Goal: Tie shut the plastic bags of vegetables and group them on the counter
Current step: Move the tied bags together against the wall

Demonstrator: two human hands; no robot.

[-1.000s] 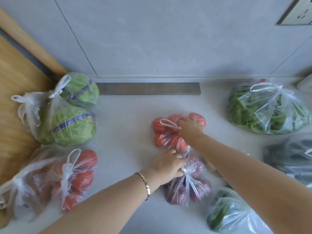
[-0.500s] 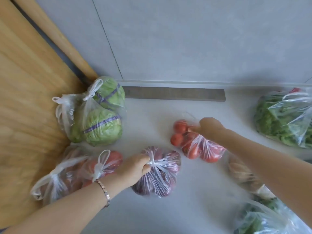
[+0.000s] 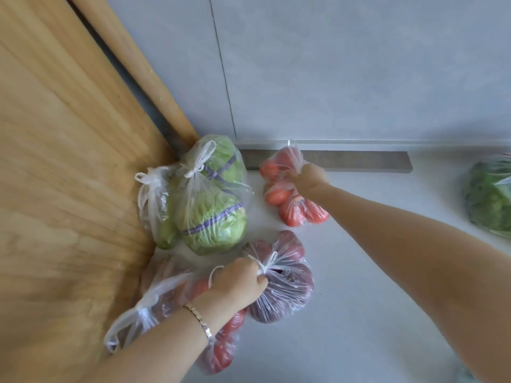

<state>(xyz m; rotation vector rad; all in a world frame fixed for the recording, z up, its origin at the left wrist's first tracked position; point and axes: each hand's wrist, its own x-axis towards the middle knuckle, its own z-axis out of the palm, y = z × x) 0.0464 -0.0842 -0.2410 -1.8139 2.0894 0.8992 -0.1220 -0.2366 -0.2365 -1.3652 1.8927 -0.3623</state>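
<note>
My left hand grips the knot of a tied bag of purple-red vegetables, which rests on the counter beside the other bags. My right hand holds the top of a tied bag of tomatoes near the back wall. A tied bag of green cabbages with purple bands stands in the corner, with a smaller tied bag against its left side. Under my left wrist lie a bag of red tomatoes and another tied clear bag.
A wooden panel walls off the left side. The grey tiled wall closes the back, with a dark strip at its foot. A bag of leafy greens lies at the far right on the pale counter.
Both hands have carried their bags leftward and toward the back corner. The purple-red bag now sits by the cabbages and the tomato bag is close to the wall strip.
</note>
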